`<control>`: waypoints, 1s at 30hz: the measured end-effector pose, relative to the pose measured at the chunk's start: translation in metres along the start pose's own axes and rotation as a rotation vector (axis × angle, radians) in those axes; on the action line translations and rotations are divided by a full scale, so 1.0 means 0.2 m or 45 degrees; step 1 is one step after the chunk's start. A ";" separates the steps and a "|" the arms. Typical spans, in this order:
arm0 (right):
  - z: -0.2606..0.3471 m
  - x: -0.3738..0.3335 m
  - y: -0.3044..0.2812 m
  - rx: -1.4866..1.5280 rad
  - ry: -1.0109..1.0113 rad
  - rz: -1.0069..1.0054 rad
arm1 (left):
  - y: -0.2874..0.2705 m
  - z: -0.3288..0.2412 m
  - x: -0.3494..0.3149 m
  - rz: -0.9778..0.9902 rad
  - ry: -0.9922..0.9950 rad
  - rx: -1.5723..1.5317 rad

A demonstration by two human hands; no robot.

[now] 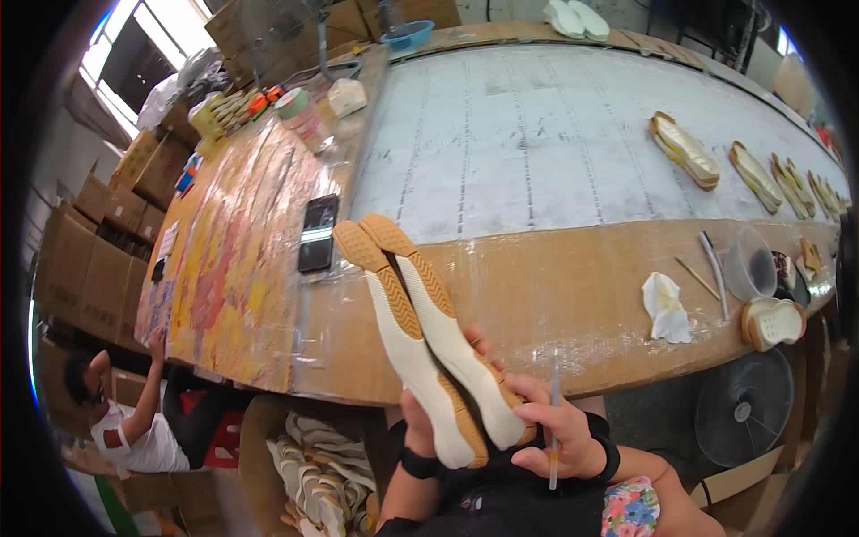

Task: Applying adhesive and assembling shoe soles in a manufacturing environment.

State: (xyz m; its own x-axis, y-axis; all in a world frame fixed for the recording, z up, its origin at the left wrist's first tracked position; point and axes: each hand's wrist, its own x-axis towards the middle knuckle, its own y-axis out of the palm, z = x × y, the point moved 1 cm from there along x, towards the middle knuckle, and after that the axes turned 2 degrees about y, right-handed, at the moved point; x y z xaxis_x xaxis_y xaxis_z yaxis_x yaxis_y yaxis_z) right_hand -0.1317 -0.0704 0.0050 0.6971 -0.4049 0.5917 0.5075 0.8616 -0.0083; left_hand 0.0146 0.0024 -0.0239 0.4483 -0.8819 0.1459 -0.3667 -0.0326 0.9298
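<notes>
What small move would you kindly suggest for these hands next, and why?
Perhaps let the left hand steady the left sole and the right sole together: they lie side by side, and the right hand seems busy, gripping the right sole and a slim clear tool at once.

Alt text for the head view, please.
A left hand grips a pair of cream-and-tan shoe soles at a workbench's near edge; the right hand holds a slim pen-like tool by their near ends. More soles lie at right, a phone at left.
</notes>
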 end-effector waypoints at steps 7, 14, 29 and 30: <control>-0.14 0.01 -0.24 -0.145 0.563 -0.342 | 0.05 -0.24 -0.06 -0.316 -0.105 0.329; -0.11 0.00 -0.57 -0.948 0.826 -0.576 | -0.12 -0.22 -0.12 -0.460 -0.131 0.763; -0.30 -0.20 -1.14 -2.120 1.005 -0.578 | -0.04 -0.15 -0.07 -0.464 -0.285 0.543; -0.32 -0.21 -1.15 -2.084 0.973 -0.540 | -0.03 -0.14 -0.07 -0.459 -0.295 0.550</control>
State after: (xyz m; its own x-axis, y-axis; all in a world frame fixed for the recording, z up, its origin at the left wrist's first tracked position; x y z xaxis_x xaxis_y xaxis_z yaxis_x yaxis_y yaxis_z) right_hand -0.2450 -0.2705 -0.0693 0.2209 -0.9218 0.3185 0.2858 -0.2510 -0.9248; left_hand 0.0336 0.0285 -0.0223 0.4341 -0.8578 -0.2751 -0.5443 -0.4930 0.6787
